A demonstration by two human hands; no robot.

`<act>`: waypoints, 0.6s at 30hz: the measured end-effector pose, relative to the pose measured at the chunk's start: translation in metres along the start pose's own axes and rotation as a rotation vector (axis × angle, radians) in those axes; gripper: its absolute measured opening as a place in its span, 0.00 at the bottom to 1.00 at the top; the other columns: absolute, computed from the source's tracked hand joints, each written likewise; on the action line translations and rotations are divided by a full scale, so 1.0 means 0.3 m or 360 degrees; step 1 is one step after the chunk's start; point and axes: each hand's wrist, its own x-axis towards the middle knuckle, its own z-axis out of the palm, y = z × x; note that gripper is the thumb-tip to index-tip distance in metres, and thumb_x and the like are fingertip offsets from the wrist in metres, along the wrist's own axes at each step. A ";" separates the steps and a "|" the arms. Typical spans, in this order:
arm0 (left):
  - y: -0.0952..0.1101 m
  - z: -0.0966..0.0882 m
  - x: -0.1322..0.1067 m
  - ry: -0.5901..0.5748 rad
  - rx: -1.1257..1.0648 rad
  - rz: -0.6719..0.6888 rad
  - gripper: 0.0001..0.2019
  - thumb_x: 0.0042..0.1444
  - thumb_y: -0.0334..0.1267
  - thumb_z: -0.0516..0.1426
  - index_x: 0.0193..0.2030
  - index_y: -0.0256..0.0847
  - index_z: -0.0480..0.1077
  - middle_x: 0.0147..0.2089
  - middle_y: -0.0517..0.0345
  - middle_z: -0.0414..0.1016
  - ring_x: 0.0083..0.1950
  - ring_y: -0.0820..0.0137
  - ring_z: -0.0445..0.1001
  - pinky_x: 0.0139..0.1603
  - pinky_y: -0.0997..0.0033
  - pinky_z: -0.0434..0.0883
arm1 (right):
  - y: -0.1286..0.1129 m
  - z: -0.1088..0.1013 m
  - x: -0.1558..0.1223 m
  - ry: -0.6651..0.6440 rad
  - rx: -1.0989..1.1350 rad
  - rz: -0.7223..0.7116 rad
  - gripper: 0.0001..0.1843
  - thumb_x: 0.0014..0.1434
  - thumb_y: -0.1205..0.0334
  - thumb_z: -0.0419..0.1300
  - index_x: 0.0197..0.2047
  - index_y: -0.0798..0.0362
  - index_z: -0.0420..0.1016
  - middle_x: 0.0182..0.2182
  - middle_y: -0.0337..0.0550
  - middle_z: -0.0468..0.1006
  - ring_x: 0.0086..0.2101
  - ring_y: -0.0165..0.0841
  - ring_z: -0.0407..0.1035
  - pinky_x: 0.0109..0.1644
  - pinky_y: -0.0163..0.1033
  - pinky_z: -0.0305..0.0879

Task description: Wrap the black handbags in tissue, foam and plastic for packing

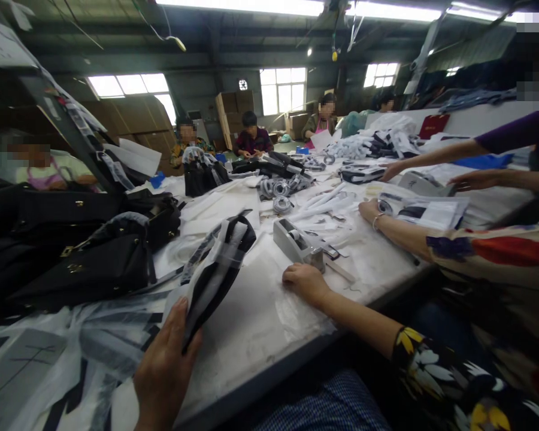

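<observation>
Nearest, at lower left, the person's bare left hand (168,359) grasps one end of a long black bundle wrapped in white and clear material (220,269). Tilted above the white-covered table (251,335), its long axis runs from the grip upward, away and rightward. Apart, to its right, the right hand (308,286) rests against a grey tape dispenser (296,246); whether those curled fingers pinch anything, I cannot tell.

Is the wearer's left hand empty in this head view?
No, the left hand grips a black-and-white bundle, its fingers and thumb closed around the lower end.
</observation>
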 end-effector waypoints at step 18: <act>-0.006 -0.003 0.015 0.0032 -0.0064 -0.0075 0.32 0.65 0.40 0.58 0.73 0.43 0.51 0.65 0.50 0.69 0.58 0.58 0.75 0.54 0.65 0.73 | -0.223 0.051 0.032 0.0141 0.0656 0.0054 0.12 0.65 0.57 0.61 0.48 0.54 0.76 0.42 0.47 0.79 0.40 0.36 0.74 0.46 0.37 0.66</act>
